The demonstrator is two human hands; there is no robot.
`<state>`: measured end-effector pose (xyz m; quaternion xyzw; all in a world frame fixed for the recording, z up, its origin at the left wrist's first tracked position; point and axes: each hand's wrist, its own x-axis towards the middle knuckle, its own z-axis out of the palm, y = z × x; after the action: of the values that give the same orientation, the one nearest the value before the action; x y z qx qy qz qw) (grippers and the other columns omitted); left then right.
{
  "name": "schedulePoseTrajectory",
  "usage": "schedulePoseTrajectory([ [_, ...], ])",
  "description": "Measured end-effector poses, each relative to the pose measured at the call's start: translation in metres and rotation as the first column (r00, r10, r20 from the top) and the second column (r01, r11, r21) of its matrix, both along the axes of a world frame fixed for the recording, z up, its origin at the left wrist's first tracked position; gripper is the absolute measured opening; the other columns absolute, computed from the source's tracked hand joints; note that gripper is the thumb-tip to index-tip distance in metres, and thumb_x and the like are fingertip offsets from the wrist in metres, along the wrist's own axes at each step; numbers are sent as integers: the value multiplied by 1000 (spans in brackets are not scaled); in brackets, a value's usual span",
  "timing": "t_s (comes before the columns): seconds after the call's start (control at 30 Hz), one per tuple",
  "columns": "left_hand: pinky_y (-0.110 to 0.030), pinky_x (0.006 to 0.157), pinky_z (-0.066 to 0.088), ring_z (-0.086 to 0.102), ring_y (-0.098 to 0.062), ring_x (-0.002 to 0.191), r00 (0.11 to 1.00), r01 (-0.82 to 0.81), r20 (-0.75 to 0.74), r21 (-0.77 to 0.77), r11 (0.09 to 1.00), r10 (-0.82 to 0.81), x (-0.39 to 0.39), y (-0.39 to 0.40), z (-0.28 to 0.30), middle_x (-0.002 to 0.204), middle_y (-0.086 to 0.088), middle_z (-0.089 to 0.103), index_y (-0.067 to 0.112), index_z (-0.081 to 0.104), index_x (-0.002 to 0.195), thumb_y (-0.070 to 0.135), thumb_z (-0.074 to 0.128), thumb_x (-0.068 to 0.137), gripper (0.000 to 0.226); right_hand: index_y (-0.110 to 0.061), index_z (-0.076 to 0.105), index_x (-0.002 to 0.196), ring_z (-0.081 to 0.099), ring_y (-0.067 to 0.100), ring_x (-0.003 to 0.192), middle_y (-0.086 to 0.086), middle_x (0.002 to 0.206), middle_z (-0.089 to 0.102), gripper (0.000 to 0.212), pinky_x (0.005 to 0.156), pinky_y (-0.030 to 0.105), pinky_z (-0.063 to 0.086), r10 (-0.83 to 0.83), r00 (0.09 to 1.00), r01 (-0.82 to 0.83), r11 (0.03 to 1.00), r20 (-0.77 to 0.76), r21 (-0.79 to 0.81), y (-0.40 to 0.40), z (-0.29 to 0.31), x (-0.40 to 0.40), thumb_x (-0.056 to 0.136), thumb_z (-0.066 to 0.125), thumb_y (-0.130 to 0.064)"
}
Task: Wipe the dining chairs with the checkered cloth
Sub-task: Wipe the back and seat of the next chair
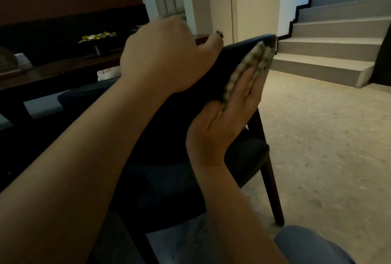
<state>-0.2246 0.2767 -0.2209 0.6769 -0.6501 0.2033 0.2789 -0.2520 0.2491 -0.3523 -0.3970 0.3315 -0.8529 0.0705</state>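
A dark dining chair (237, 56) with wooden legs stands in front of me, its backrest tilted across the middle of the view. My left hand (167, 56) grips the top edge of the backrest, fingers curled over the far side and thumb on the rim. My right hand (228, 115) lies flat with straight fingers against the outer face of the backrest, pressing the checkered cloth (251, 60) onto it near the right end. The cloth is green and white, blurred, and mostly hidden between palm and chair.
A dark wooden dining table (63, 69) stands left behind the chair, with a stand holding yellow wrapped items (97, 36). Another dark chair (84, 94) sits tucked at the table. Grey stairs (330, 37) rise at the right. Beige floor (328, 147) spreads to the right.
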Motion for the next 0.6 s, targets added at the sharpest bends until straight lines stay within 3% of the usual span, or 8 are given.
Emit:
schedulePoseTrajectory([
  [0.07, -23, 46, 28, 48, -15, 49, 1000, 7, -13, -11, 1000, -7, 1, 0, 0, 58, 0, 52, 18, 67, 79, 57, 38, 92, 50, 7, 26, 140, 18, 35, 141, 22, 148, 18, 60, 120, 33, 14, 42, 994, -37, 998, -98, 58, -3, -31, -4, 83, 40, 18],
  [0.1, -23, 47, 29, 47, -15, 49, 1000, 9, -26, -7, 1000, -9, 2, -1, 0, 58, 0, 51, 18, 68, 80, 53, 39, 92, 47, 2, 25, 142, 19, 30, 142, 20, 150, 18, 62, 120, 31, 14, 99, 993, -91, 988, -64, 123, -2, -44, -4, 83, 39, 18],
  [0.2, -22, 46, 29, 44, -14, 47, 998, 17, -59, 7, 1000, -16, 1, 0, 0, 55, 2, 48, 16, 69, 79, 50, 41, 92, 46, -9, 23, 148, 20, 13, 142, 9, 156, 20, 61, 119, 26, 16, 212, 955, -268, 917, 208, 296, 3, -57, -4, 91, 34, 11],
  [0.27, -22, 45, 29, 43, -14, 46, 998, 22, -67, 3, 1000, -21, 1, 1, 0, 54, 2, 47, 15, 69, 77, 50, 42, 91, 47, -13, 24, 149, 21, 8, 141, 3, 156, 21, 59, 116, 17, 17, 224, 917, -326, 897, 330, 298, 7, -39, -5, 92, 33, 1],
  [0.33, -23, 45, 27, 41, -14, 45, 998, 25, -57, -13, 1000, -25, 2, 2, -1, 52, 2, 45, 15, 65, 69, 49, 42, 91, 46, -4, 28, 147, 22, 11, 139, 14, 155, 23, 60, 111, 7, 16, 158, 955, -202, 966, 249, 162, 16, -4, -5, 87, 33, -1],
  [0.43, -23, 45, 24, 37, -15, 43, 998, 35, -42, -38, 999, -37, 1, 3, -2, 52, 1, 42, 15, 53, 60, 45, 41, 92, 45, 16, 34, 136, 21, 35, 139, 35, 146, 28, 55, 119, 27, 15, 21, 999, -19, 999, 43, -48, 17, 30, 2, 83, 32, 6],
  [0.53, -23, 46, 28, 43, -15, 47, 998, 35, -53, -32, 999, -37, 1, 3, -1, 57, 0, 49, 14, 63, 72, 45, 41, 93, 43, 10, 32, 140, 21, 30, 141, 28, 149, 26, 55, 118, 22, 13, 9, 1000, -10, 998, 3, 66, 9, 3, 4, 85, 34, 11],
  [0.6, -23, 46, 30, 45, -15, 49, 998, 30, -62, -10, 1000, -30, 1, 3, 0, 59, 0, 51, 15, 66, 79, 45, 41, 94, 43, -6, 28, 147, 23, 17, 142, 12, 154, 25, 60, 116, 19, 15, 151, 976, -189, 945, 156, 266, 5, -39, -3, 89, 34, 10],
])
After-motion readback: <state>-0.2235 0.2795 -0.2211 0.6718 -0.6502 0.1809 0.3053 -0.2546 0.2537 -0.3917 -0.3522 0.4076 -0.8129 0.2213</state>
